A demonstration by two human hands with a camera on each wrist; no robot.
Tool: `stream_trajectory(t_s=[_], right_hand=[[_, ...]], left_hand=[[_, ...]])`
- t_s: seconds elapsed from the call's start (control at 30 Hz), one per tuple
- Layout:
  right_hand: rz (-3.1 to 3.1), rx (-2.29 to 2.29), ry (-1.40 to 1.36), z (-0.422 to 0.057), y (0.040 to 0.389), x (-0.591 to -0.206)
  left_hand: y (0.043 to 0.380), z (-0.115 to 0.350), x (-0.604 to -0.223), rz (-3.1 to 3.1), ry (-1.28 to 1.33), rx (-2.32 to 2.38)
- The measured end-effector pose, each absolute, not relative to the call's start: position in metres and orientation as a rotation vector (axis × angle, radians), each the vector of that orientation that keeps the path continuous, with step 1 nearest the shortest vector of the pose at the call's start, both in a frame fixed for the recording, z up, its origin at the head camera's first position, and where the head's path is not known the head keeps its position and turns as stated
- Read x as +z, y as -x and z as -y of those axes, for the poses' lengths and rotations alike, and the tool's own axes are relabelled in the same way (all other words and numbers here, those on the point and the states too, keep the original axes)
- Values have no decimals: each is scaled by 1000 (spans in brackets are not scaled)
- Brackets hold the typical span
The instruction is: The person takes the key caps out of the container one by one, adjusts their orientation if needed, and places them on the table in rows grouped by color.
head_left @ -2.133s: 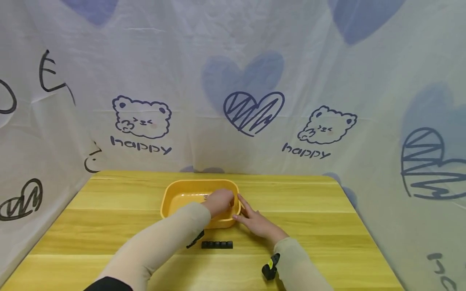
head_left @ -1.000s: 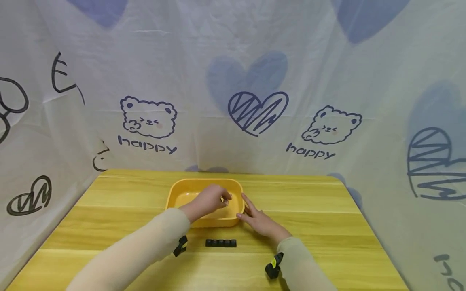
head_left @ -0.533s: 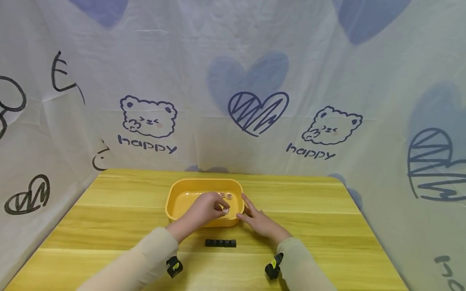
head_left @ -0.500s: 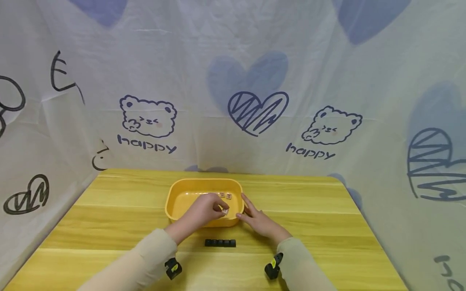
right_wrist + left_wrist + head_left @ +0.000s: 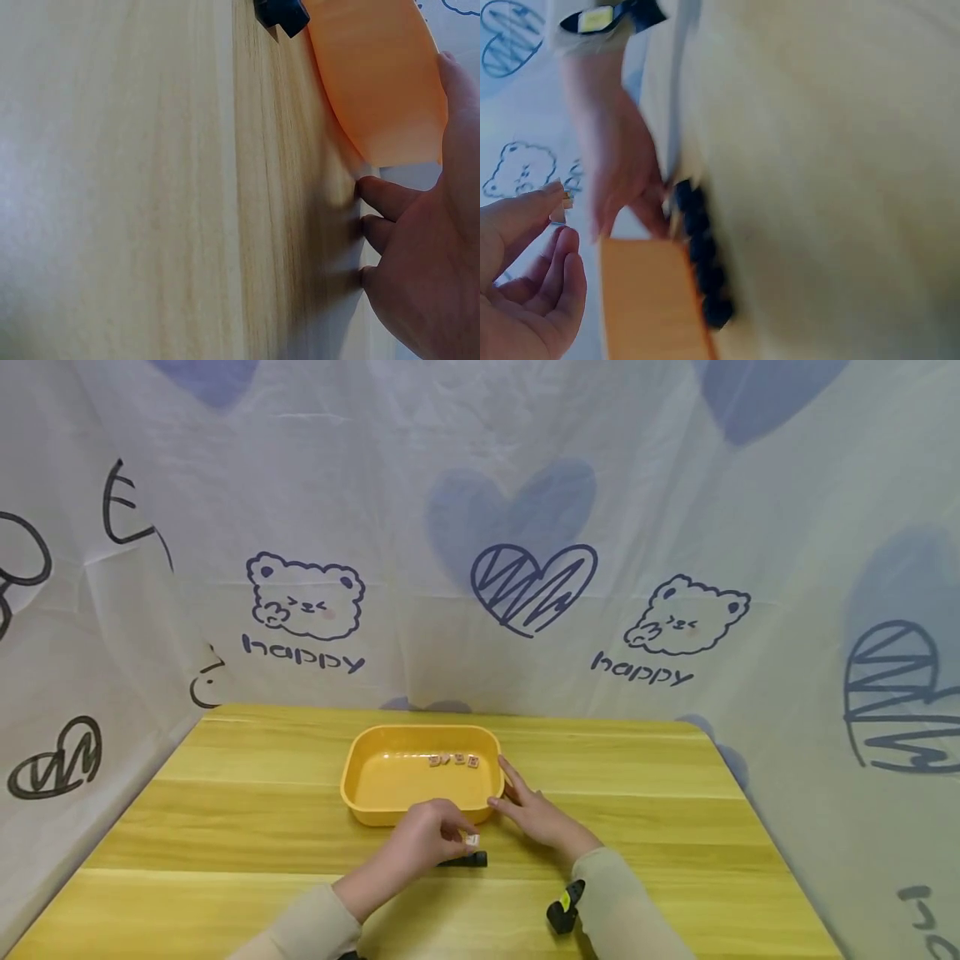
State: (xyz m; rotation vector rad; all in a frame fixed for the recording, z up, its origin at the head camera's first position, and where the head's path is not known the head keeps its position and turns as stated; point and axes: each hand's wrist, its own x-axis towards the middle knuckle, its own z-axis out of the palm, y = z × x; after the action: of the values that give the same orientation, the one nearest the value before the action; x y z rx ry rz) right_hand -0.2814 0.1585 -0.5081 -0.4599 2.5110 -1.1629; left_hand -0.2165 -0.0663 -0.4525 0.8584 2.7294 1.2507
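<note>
My left hand [image 5: 420, 843] pinches a small white square piece [image 5: 472, 840], like a keycap, between thumb and fingertips. It is just above the black strip [image 5: 474, 860] of several joined blocks, hiding that strip's left part; the left wrist view shows the black strip [image 5: 703, 259] along its length. At the right end of the yellow tray [image 5: 375, 817], my right hand [image 5: 542, 820] touches the wall with extended fingers. Several similar small printed pieces [image 5: 460, 759] lie in a row inside, toward the far right. In the right wrist view, the fingertips [image 5: 367, 186] rest near the table surface.
A wooden table [image 5: 637, 802] carries everything. Behind it and along its sides hangs a pale printed curtain [image 5: 420, 643]. A black wrist camera [image 5: 564, 908] sits at the right sleeve.
My left hand has drawn out of the tray toward me with a small white piece and is now over the black strip. The pieces in the tray are uncovered. My right hand stays put.
</note>
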Motion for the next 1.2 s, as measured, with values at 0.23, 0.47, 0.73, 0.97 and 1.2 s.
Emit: stream_trajectory(t_s=[0.23,0.47,0.73,0.97,1.2], right_hand=[[-2499,-1178,460,-158,281,-507],[-2502,-1175,414,-156,279,-505],[-2495,-1196,403,-156,278,-504],[-2501,-1194,420,-157,279,-506],[-2509,-1185,417,-157,280,-507]], left_hand=[[215,54,-472,-2719,-888,1174],[216,49,-485,-2794,-949,1033],[211,41,-494,-2916,-986,802],[212,38,-499,-2968,-1020,708],[211,38,-500,-3004,-1038,623]])
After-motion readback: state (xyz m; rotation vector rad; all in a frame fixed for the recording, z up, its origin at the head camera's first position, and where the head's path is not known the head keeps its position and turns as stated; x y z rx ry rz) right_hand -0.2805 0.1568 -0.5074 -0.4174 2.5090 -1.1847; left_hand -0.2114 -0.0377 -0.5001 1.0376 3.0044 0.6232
